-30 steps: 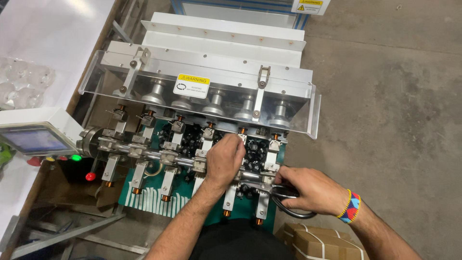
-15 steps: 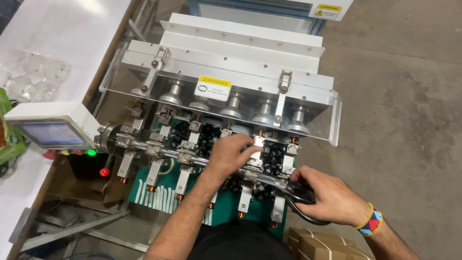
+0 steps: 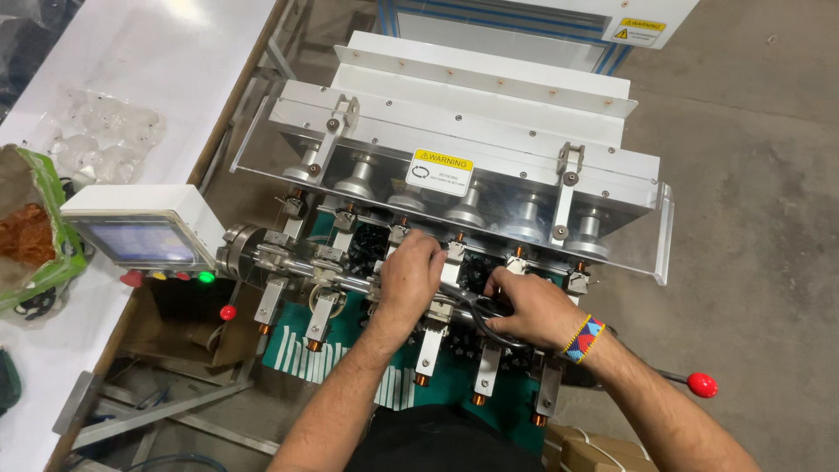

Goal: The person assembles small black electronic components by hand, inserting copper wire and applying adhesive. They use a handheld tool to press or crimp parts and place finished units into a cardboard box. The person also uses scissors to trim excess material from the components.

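Both hands at a benchtop machine, seen from above. Left hand [image 3: 411, 273] curled, knuckles up, resting on the polished steel shaft [image 3: 297, 267] among its clamp blocks; whether fingers grip anything, cannot tell. Right hand [image 3: 531, 308] wrapped around the black looped handles of scissors [image 3: 489, 325], blades pointing left toward the left hand, just beside it. Beaded multicolour wristband [image 3: 584, 338] on the right wrist.

Machine body [image 3: 489, 144] of white and brushed metal, with a clear hinged guard and a row of conical silver spindles [image 3: 465, 212] beneath. Green base plate [image 3: 345, 323] below, with white slots and copper-tipped metal arms [image 3: 428, 350] hanging forward. Small black parts heaped between the arms.

White control box [image 3: 144, 229] with a screen at left, coloured buttons under it. Red knob lever [image 3: 701, 384] at right. White table [image 3: 149, 61] at left, rough grey concrete floor [image 3: 760, 175] at right.
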